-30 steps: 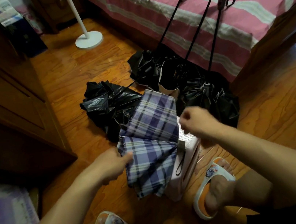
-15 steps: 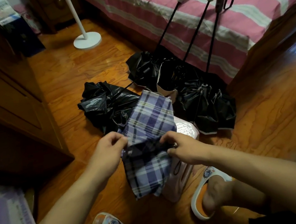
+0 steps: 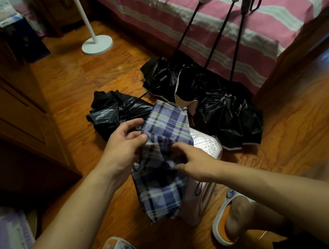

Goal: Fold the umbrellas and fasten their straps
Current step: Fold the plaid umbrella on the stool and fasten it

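Note:
A purple plaid umbrella [image 3: 163,180] lies collapsed on the wooden floor in front of me, on top of a pale pink one [image 3: 203,150]. My left hand [image 3: 124,149] pinches the plaid canopy at its left edge. My right hand [image 3: 195,162] grips bunched plaid fabric from the right side. Beyond them lie three black umbrellas [image 3: 229,121] with loose canopies, their shafts leaning on the bed, and another black one [image 3: 111,115] on the floor to the left.
A bed with a pink striped cover [image 3: 227,8] fills the upper right. A wooden wardrobe [image 3: 0,102] stands at left, a white lamp base [image 3: 97,44] behind. My feet in slippers [image 3: 225,219] flank the umbrellas. A printed bag [image 3: 2,233] sits lower left.
Both hands closed in on the plaid umbrella. The spread canopy has been gathered inward and now sits narrower and bunched between them.

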Demonstrator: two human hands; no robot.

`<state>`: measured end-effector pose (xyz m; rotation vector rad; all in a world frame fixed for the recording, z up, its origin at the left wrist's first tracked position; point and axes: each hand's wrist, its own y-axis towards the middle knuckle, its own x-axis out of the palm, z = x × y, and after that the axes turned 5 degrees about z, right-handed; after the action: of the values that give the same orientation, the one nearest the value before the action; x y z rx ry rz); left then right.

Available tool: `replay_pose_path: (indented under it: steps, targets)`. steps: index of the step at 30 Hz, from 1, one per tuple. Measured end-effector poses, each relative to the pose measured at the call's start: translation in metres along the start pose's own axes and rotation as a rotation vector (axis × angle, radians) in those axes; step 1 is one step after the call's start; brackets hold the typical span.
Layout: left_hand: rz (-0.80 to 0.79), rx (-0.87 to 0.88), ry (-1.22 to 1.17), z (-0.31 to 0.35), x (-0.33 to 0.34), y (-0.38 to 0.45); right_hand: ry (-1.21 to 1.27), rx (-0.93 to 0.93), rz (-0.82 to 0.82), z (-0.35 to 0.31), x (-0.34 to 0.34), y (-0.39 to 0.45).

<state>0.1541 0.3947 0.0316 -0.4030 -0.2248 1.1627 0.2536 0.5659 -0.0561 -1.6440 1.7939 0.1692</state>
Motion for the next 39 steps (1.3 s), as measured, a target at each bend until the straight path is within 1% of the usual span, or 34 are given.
replay_pose_path:
  steps: [3,5,9,12,15,18,22,25,27,30,31,33,35,37,39]
  targets:
    - [-0.021,0.028,-0.011,-0.001,-0.002,-0.001,-0.174,0.005,-0.062,0.003,0.004,0.004]
    - [-0.001,0.037,-0.001,-0.001,-0.003,-0.001,-0.224,0.001,-0.079,0.004,0.008,0.005]
    - [0.018,-0.02,0.014,-0.002,-0.007,0.002,-0.173,0.006,0.03,0.003,0.01,0.006]
    - [0.019,-0.03,0.062,-0.003,-0.009,0.004,-0.135,0.006,0.017,0.003,0.01,0.007]
    - [0.074,0.012,0.116,-0.001,-0.013,0.006,-0.153,-0.032,-0.014,0.004,0.007,0.008]
    - [0.152,0.025,0.159,-0.002,-0.018,0.009,-0.071,-0.06,0.009,0.006,0.003,0.01]
    - [0.183,0.003,0.13,-0.003,-0.02,0.008,0.124,-0.001,0.036,0.006,0.003,0.008]
    - [0.133,0.019,0.12,-0.002,-0.02,0.005,0.174,-0.034,0.008,0.004,0.01,0.005]
    - [0.079,0.033,0.12,0.0,-0.018,0.001,0.275,-0.05,-0.011,-0.001,0.014,0.002]
    - [0.02,0.047,0.127,0.004,-0.016,-0.003,0.376,-0.062,0.101,-0.011,0.013,0.003]
    - [0.032,0.052,0.121,0.005,-0.016,-0.003,0.4,-0.058,0.149,-0.014,0.01,0.003]
    - [0.107,0.071,0.089,0.005,-0.018,-0.001,0.469,-0.028,0.23,-0.015,0.006,0.003]
    - [0.184,0.084,0.044,0.002,-0.019,0.003,0.538,0.012,0.275,-0.015,0.006,-0.001]
    - [0.204,0.08,0.007,-0.002,-0.017,0.005,0.57,0.027,0.272,-0.012,0.01,-0.009]
    - [0.185,0.08,0.003,-0.003,-0.013,0.004,0.543,0.032,0.222,-0.009,0.017,-0.016]
